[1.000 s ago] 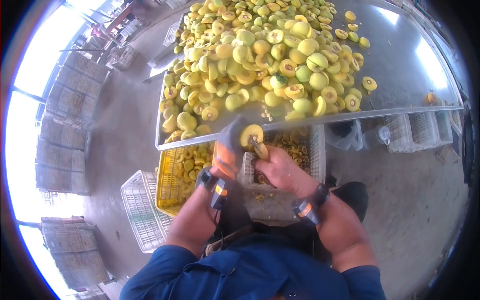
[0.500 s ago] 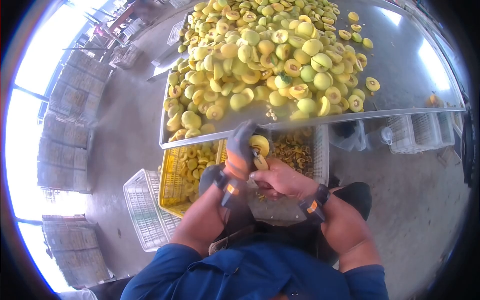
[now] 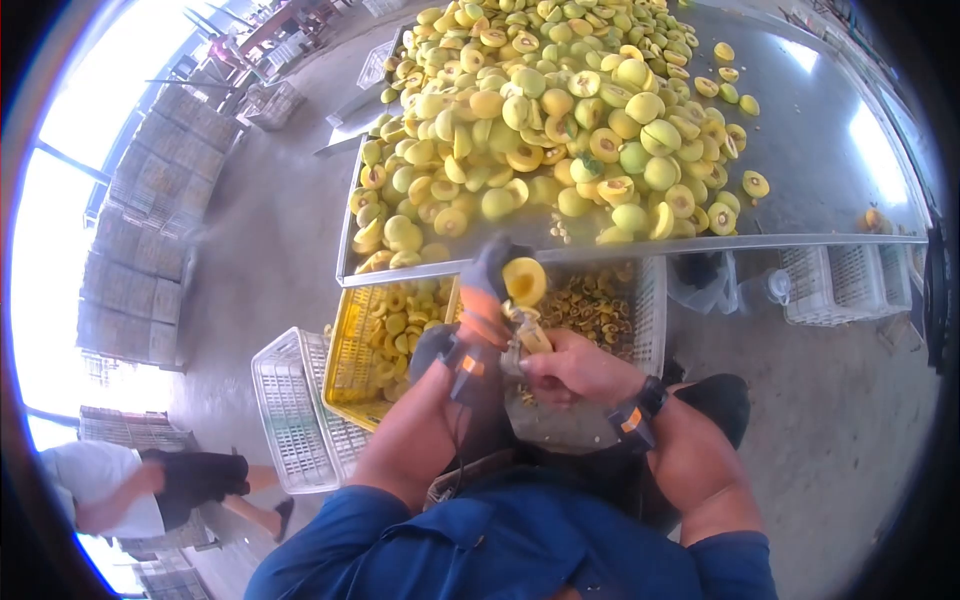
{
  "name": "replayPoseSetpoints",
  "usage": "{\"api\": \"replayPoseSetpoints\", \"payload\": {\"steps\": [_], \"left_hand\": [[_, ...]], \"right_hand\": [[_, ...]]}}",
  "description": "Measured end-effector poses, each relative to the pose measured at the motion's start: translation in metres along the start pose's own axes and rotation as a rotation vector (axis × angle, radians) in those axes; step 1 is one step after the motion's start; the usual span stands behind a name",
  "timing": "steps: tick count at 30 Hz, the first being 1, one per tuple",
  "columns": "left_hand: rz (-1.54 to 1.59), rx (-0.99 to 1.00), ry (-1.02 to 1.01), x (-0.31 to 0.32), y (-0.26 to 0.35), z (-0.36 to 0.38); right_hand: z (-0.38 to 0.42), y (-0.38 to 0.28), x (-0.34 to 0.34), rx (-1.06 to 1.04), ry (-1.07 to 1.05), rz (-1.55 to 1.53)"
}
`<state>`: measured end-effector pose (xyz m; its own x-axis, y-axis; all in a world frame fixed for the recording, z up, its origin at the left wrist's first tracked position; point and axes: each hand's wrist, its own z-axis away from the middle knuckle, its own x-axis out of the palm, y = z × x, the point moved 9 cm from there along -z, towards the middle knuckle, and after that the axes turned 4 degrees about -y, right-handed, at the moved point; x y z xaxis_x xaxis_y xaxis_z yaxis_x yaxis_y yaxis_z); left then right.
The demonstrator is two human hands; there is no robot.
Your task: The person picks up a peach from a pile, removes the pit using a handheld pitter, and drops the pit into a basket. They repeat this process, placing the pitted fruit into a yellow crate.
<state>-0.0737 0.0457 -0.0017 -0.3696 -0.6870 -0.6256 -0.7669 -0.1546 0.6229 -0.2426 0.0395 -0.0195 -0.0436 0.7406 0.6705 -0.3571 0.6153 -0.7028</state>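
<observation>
My left hand (image 3: 486,290), in a grey and orange glove, is closed around a yellow peach half (image 3: 525,281) just below the metal table's front edge. The cut face is turned up and shows a smooth hollow. My right hand (image 3: 580,366) is bare and wrapped around the pale handle of a pitting tool (image 3: 535,339). The tool's head lies just below the fruit, with brownish-yellow bits at it; its exact shape is blurred. Ahead, a large heap of halved peaches (image 3: 520,110) covers much of the metal table (image 3: 800,130), many with pits showing.
Under the table edge stand a yellow crate (image 3: 345,350) of peach halves and a white crate (image 3: 653,310) with pits and scraps. Empty white crates (image 3: 290,400) are at left, others (image 3: 810,285) at right. A person (image 3: 190,490) walks at lower left, near stacked crates (image 3: 130,310).
The tool has come down out of the peach half, whose centre is now hollow. My right hand has dropped slightly. A person has entered at lower left, and the view has shifted a little.
</observation>
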Motion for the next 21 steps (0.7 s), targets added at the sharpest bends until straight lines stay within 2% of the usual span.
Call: {"api": "replayPoseSetpoints", "payload": {"steps": [2,4,5,6,7,8,9,12,15,18,19,21], "left_hand": [[0.143,-0.285,0.054,-0.002,-0.037,0.000],[0.335,-0.327,0.183,-0.016,-0.049,0.005],[-0.099,-0.122,0.138,-0.041,-0.035,0.001],[-0.526,0.087,0.081,-0.051,-0.018,0.005],[0.058,-0.305,0.206,-0.074,-0.047,0.012],[0.659,-0.671,0.312,-0.071,-0.073,0.027],[0.569,-0.646,0.331,-0.090,-0.080,0.031],[0.418,-0.650,0.395,-0.142,-0.137,0.069],[0.037,-0.663,0.224,-0.174,-0.149,0.086],[-0.491,-0.812,0.033,-0.182,-0.147,0.083],[-0.723,-0.601,0.054,-0.184,-0.130,0.071],[-0.573,-0.421,0.170,-0.179,-0.090,0.040]], "right_hand": [[0.006,-0.004,0.002,-0.004,-0.026,0.029],[0.012,-0.004,0.001,0.014,-0.009,0.027],[0.010,-0.007,-0.010,-0.006,0.070,0.098],[0.008,0.013,-0.043,0.080,0.271,0.186],[0.002,0.038,-0.090,0.160,0.477,0.281],[-0.001,0.053,-0.137,0.228,0.691,0.380],[-0.008,0.077,-0.162,0.252,0.696,0.320],[-0.003,0.039,-0.110,0.027,0.505,0.186],[0.000,0.050,-0.128,0.056,0.635,0.232],[0.004,0.058,-0.141,0.067,0.697,0.165],[0.003,0.059,-0.144,0.063,0.696,0.124],[0.000,0.075,-0.147,0.081,0.719,0.090]]}}
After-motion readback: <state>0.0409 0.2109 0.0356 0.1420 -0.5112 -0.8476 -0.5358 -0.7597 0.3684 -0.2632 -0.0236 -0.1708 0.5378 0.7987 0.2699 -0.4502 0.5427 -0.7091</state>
